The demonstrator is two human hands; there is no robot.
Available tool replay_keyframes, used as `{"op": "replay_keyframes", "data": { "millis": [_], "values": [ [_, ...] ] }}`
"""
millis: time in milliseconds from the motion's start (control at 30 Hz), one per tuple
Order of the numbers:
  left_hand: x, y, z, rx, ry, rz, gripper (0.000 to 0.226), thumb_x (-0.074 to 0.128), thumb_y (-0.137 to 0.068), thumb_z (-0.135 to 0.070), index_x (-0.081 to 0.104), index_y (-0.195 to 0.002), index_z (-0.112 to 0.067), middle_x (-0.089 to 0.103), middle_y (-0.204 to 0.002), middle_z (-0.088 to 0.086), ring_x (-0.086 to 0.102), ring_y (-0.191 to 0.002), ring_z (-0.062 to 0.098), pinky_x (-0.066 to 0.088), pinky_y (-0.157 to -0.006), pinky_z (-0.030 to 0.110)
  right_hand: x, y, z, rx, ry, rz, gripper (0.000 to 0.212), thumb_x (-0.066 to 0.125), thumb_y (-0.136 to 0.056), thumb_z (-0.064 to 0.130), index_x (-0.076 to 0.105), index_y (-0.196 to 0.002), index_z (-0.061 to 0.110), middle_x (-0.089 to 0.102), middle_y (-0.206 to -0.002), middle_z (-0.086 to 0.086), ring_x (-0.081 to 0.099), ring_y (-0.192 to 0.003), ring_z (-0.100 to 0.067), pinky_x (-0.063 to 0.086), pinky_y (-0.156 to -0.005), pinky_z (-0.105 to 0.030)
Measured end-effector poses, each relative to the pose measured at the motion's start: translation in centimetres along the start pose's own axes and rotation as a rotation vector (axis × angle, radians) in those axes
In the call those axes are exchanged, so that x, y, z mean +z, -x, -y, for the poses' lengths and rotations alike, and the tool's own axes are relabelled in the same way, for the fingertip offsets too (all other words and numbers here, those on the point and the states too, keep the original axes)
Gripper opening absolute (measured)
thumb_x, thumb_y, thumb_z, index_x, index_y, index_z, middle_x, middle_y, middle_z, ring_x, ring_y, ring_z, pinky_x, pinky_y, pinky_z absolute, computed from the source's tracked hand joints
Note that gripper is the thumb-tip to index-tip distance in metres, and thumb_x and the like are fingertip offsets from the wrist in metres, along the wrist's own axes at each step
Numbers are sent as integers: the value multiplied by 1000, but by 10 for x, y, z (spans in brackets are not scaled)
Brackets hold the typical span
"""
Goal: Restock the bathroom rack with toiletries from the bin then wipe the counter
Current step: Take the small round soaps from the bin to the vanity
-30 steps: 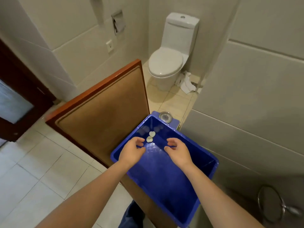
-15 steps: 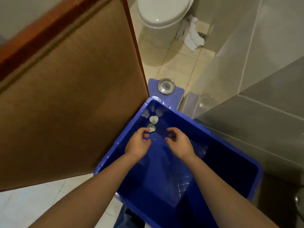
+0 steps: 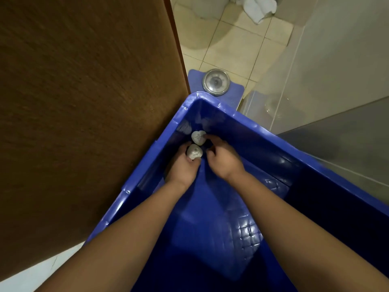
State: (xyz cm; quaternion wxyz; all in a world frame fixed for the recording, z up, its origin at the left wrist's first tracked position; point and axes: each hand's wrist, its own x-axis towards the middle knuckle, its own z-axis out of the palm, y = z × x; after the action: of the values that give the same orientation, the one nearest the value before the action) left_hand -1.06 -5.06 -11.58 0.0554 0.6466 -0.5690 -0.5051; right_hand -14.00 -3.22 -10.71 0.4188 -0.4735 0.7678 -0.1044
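Both packets sat in the far corner of the blue bin (image 3: pixel 252 125). Your left hand (image 3: pixel 182 167) pinched the near heart packet (image 3: pixel 194 152) between thumb and fingers. Your right hand (image 3: pixel 223 161), fingers curled, touched the far heart packet (image 3: pixel 198 137) at its edge; actual grip, can't tell.

Left of your left hand (image 3: pixel 181 167) you've got a big brown wooden door (image 3: pixel 84 102) filling that whole side. Straight ahead, just beyond both hands, a small blue mat (image 3: pixel 194 78) lies on the beige floor tiles (image 3: pixel 231 49) with a round shiny metal disc (image 3: pixel 215 82) sitting on it. Way further ahead there's a crumpled white cloth (image 3: pixel 259 7) on the floor, and right of your right hand (image 3: pixel 223 163) a glossy grey wall (image 3: pixel 347 133).
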Motion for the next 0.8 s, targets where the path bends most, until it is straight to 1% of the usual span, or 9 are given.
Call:
{"op": "replay_keyframes", "data": {
  "millis": [67,200,267,367,467,600,700,767,800],
  "values": [
    [3,-2,5,-2,-20,-14,38,60,-89,-31,52,-125,-24,66,-109,3,63,-97,26,54,-82,42,2,-6,2,-26,49,13,46,41,-96,22,40,-141,30,54,-137,-8,54,-117,-32,49,-91,-41],
    [8,1,10,16,-44,-69,29,58,-90,-43,52,-115,-28,67,-100,-2,64,-91,22,55,-75,39,7,-18,8,-65,143,30,42,40,-98,29,39,-140,31,61,-124,-10,60,-103,-35,51,-77,-40],
    [10,5,8,3,-49,-98,27,58,-90,-44,51,-112,-29,66,-97,-4,64,-88,19,54,-74,36,7,-24,11,-49,185,33,42,40,-98,30,40,-140,31,63,-121,-11,61,-101,-36,47,-71,-37],
    [13,9,8,-6,-62,-130,24,61,-88,-40,49,-105,-28,66,-94,-5,63,-84,17,52,-69,33,6,-27,13,-32,240,14,46,47,-95,27,40,-140,31,63,-120,-12,60,-104,-36,42,-69,-35],
    [16,15,12,-27,-54,-75,19,63,-87,-38,50,-96,-28,63,-81,-8,63,-78,15,48,-61,29,8,-25,15,-37,268,-2,44,49,-94,27,42,-138,27,63,-118,-11,60,-104,-34,38,-66,-33],
    [16,19,17,-71,2,-22,17,63,-89,-39,56,-100,-27,62,-76,-8,61,-73,13,39,-56,26,5,-18,13,-33,347,-6,45,53,-93,30,44,-137,29,64,-120,-7,60,-106,-31,43,-70,-33],
    [13,18,17,-113,85,15,15,62,-90,-36,60,-101,-27,64,-71,-6,64,-63,14,48,-57,28,1,-11,11,-32,361,-37,40,53,-93,32,49,-132,26,66,-114,-6,62,-102,-31,46,-71,-34],
    [11,19,16,-161,176,67,9,60,-93,-30,59,-101,-27,67,-65,1,66,-56,14,55,-62,30,-1,-6,8,-32,358,-48,32,54,-92,34,55,-122,23,68,-108,-6,63,-98,-31,43,-65,-32],
    [12,21,16,-185,216,91,9,58,-94,-27,58,-103,-26,68,-65,3,67,-55,14,55,-62,30,-1,-2,6,-35,361,-39,28,55,-92,34,57,-117,23,68,-105,-5,63,-96,-30,39,-63,-30]
  ]
}}
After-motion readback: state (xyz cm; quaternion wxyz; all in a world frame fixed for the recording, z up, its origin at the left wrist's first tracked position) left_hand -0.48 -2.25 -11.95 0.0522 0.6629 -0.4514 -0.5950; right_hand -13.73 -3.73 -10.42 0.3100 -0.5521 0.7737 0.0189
